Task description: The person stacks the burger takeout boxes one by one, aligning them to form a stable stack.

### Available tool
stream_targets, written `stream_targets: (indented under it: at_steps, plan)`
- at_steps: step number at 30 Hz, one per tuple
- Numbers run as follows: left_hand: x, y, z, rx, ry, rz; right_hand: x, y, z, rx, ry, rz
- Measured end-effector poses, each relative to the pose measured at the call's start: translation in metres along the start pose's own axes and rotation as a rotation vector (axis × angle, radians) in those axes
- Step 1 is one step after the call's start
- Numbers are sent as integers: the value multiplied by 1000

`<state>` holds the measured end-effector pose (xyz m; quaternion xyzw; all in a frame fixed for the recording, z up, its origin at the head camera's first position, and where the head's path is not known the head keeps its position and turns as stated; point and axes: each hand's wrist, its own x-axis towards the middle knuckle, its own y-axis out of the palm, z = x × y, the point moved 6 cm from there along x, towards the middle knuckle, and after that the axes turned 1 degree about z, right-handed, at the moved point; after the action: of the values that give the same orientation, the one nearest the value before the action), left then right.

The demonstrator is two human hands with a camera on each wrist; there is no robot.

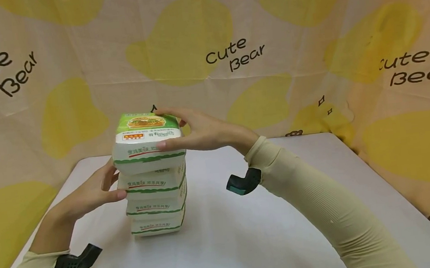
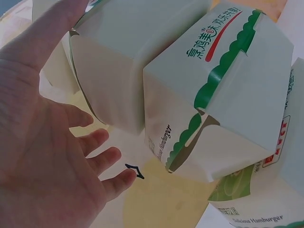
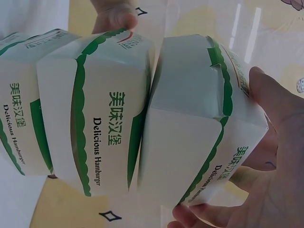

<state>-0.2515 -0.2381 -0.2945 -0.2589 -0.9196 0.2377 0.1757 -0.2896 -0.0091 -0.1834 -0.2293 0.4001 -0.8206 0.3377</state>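
A stack of white paper hamburger boxes (image 1: 153,207) with green scalloped trim stands left of the table's middle. My right hand (image 1: 206,130) grips the uppermost hamburger box (image 1: 150,161), which has a green lid with a burger picture. Its thumb lies on the front and the fingers reach over the far side, as the right wrist view also shows. That box sits slightly askew over the box below. Beside the upper part of the stack is my left hand (image 1: 90,190), thumb near the second box's corner. In the left wrist view its fingers (image 2: 102,159) are spread, apart from the boxes.
The stack stands on a white table (image 1: 250,236). Behind it hangs a yellow patterned cloth (image 1: 188,35) with "Cute Bear" lettering. Dark wrist devices (image 1: 244,181) are worn at both cuffs.
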Motion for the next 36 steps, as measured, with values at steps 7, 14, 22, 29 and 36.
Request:
stream_targets:
  at_steps: [7,14,22,29,36]
  plan:
    - [0,-1,0,-11,-8,7,-1,0,-1,2,-11,6]
    - [1,-2,0,7,17,-15,-1,-1,-1,17,-37,5]
    - [1,-3,-1,0,29,-18,-1,-2,0,9,-67,1]
    - [3,-8,-1,30,75,-35,-1,-5,-2,-6,-43,-10]
    - [2,-8,-1,21,88,-31,-2,-4,-5,-7,-39,-27]
